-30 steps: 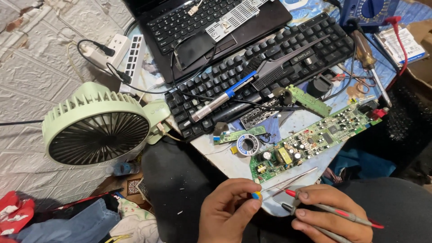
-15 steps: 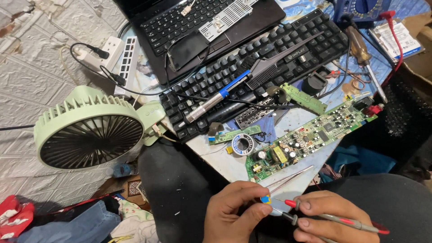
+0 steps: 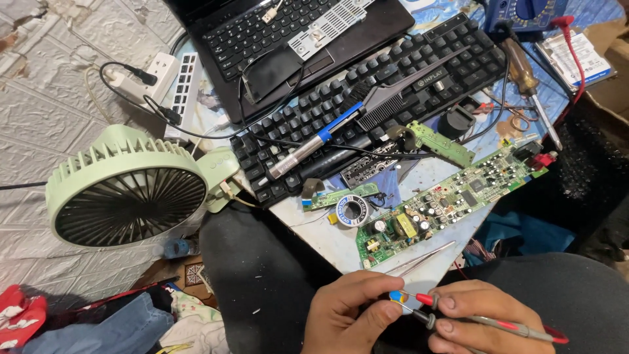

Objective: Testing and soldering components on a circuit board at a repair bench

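My left hand [image 3: 347, 314] pinches a small blue and orange component [image 3: 398, 296] between thumb and fingers at the bottom of the view. My right hand [image 3: 485, 314] holds a red probe and a black probe [image 3: 517, 326] together, their tips touching the small component. Just above my hands lie metal tweezers [image 3: 422, 258] on the table edge, and beyond them a long green circuit board [image 3: 452, 203].
A green desk fan [image 3: 131, 187] stands at left. A black keyboard [image 3: 386, 98] carries a soldering iron [image 3: 314, 141] and a black comb [image 3: 406, 88]. A solder spool [image 3: 352, 211], laptop [image 3: 288, 39], power strip [image 3: 177, 85], screwdriver [image 3: 531, 85] and blue multimeter [image 3: 524, 12] lie around.
The view has shifted slightly. My hands have come closer together, and the probe tips now meet the small component held by my left hand.
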